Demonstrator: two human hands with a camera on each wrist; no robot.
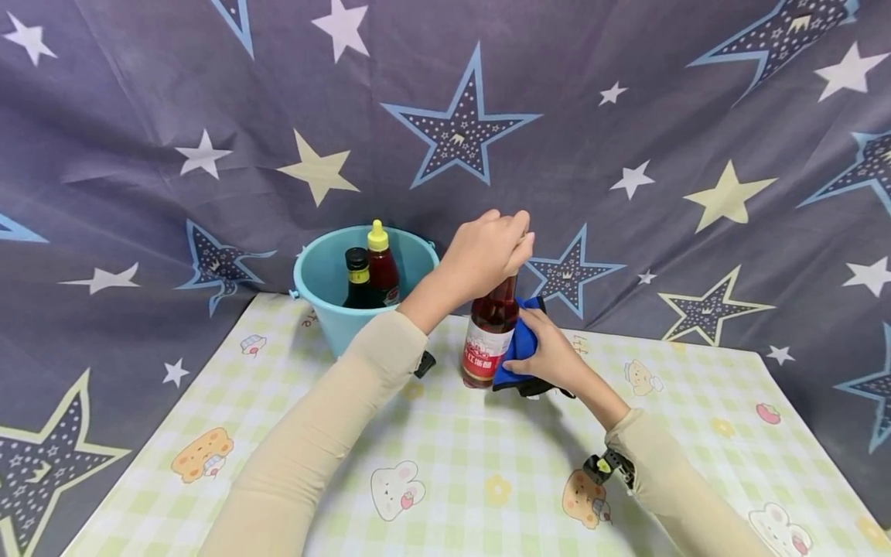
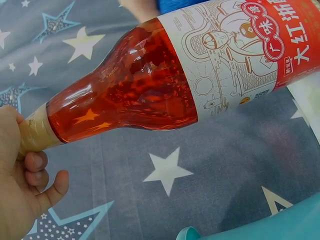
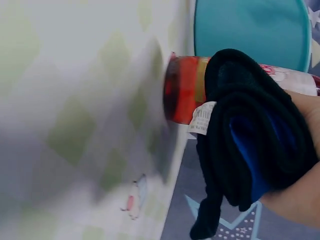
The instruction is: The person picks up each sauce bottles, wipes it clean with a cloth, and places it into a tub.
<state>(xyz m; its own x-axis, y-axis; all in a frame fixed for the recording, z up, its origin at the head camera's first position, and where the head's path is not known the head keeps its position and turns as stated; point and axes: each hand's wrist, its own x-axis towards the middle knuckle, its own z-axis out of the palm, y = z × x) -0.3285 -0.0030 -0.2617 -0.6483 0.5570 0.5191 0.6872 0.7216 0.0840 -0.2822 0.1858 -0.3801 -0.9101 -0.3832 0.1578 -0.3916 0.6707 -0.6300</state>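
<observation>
The glass bottle of red vinegar [image 1: 496, 313] stands upright near the table's back edge, though whether its base bears fully on the checked tablecloth [image 1: 473, 441] I cannot tell; the left hand [image 1: 487, 251] grips it by the gold-wrapped top, fingers curled round, the little finger standing off, while the right hand [image 1: 551, 352] pinches a folded blue cloth [image 1: 522, 334] between thumb and fingers against its 3 o'clock side. The likeliest trouble is a tip or a slip: the bottle is held only at its narrow top, so a hard push from the cloth lower down could swing the base towards 9 o'clock, and smooth glass may turn under the rubbing. The black loose end [image 3: 206, 222] dangling from the cloth could also catch beneath the base. At 10 o'clock sits the light-blue bucket [image 1: 332, 325], holding a black-capped bottle [image 1: 358, 275] and a yellow-capped squeeze bottle [image 1: 381, 271]; the left sleeve [image 1: 348, 402] crosses before it, so a careless elbow might jolt it. Towards 12 o'clock the star-patterned backdrop [image 1: 557, 193] closes off the room; the safest space for moving runs from 4 round to 6 o'clock, with the table's side edge well apart at 4
</observation>
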